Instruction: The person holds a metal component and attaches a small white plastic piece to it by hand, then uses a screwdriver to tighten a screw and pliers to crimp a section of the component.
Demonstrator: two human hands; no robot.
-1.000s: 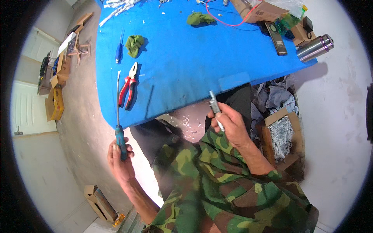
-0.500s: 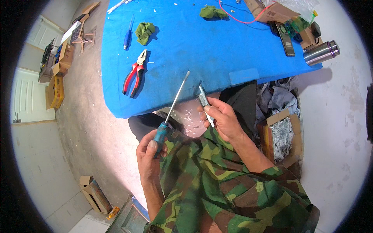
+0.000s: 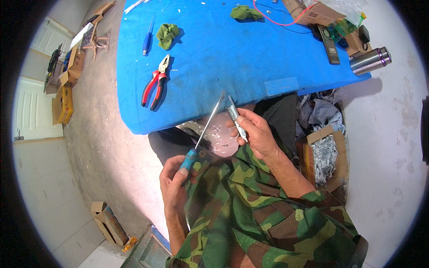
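Observation:
My left hand (image 3: 174,178) is closed round the teal handle of a screwdriver (image 3: 209,123), its long steel shaft slanting up and to the right. The screwdriver's tip is close to the upper end of a small silver-grey, narrow metal piece (image 3: 233,113); whether they touch I cannot tell. That piece is pinched between the thumb and fingers of my right hand (image 3: 255,131), with a whitish lower end showing below the fingers. Both hands are over my lap, just off the near edge of the blue-covered table (image 3: 201,85).
Red-and-black pliers (image 3: 155,84), a blue-handled screwdriver (image 3: 147,41) and two green cloths (image 3: 167,35) lie on the table. A steel flask (image 3: 370,61) rests at its right edge. Right of my lap, a cardboard box (image 3: 325,158) holds silvery scraps. Small pale bits lie below my hands.
My left hand has moved slightly right, bringing the screwdriver's tip right and down, close to the metal piece. My right hand has barely moved, still pinching the piece.

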